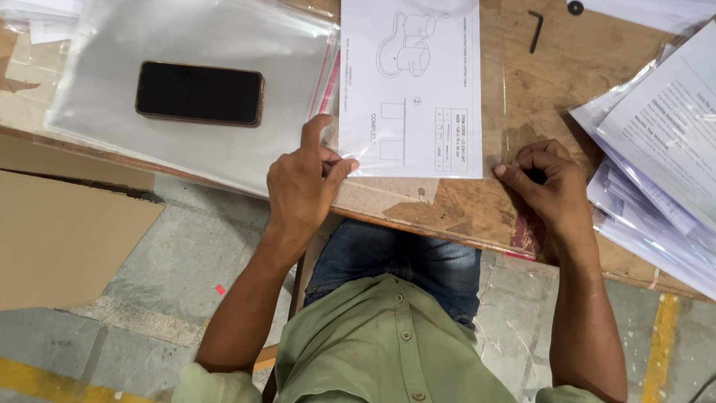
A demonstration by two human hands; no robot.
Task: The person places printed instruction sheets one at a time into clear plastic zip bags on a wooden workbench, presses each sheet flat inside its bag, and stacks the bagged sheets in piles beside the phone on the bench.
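Left hand [302, 183] pinching the near left corner of a clear plastic sleeve [492, 127] with a printed instruction sheet [410, 89] inside, thumb and fingers [339, 168] closed on it. Right hand [548, 183] curled shut at the sleeve's near right edge, seemingly gripping it; hard to tell. Sheet apparently seated in the sleeve on the table [447, 209]; sealing seemingly left. Beyond the left fingers, a black phone [200, 92] on empty bags [194, 82]. Right of the right fingers, filled sleeves [656, 149], cut off. Hex key [535, 31] farther back.

Printed sheet [410, 89] on table [462, 209], between left hand [304, 183] and right hand [548, 183]. Phone [200, 93] on plastic bags [186, 142], left of sheet. Paper stack [656, 149] at right; hex key [535, 31] behind.
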